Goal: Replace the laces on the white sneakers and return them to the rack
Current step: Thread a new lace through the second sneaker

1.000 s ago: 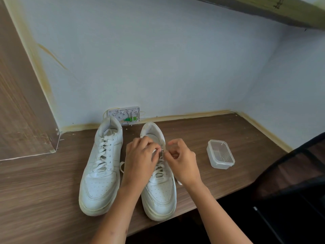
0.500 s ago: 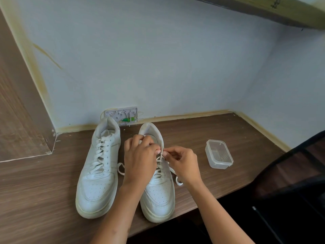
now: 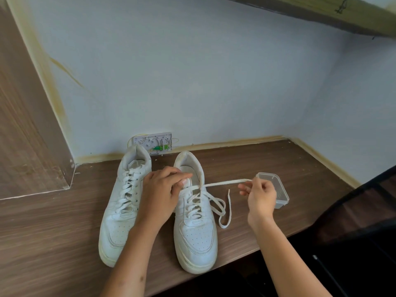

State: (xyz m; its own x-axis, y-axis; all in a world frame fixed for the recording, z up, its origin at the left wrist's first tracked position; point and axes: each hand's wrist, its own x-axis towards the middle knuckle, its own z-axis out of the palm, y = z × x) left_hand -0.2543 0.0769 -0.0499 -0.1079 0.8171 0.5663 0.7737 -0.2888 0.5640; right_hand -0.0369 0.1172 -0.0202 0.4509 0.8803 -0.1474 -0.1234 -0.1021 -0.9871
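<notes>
sideways, really: the lace [image 3: 225,182] runs taut from the top eyelets of the right-hand sneaker [image 3: 194,224] out toward the right hand [image 3: 260,195], its long axis lying almost level across the wooden desk [image 3: 42,243], so any further pull goes rightward, away from the shoe. the right hand is the one on the free end, fingers curled and pinching the strand just in front of the clear plastic tub [image 3: 276,189]. the left hand [image 3: 162,189] rests over the tongue and collar of the same shoe, fingers bent down on it; whether it pinches the other lace end under there i cannot tell. slack from the lace loops on the desk just beside the shoe's outer side. the other sneaker [image 3: 122,202] sits just beside, toes toward the person, laced through all its rows. both are white, a bit yellowed at the soles.
</notes>
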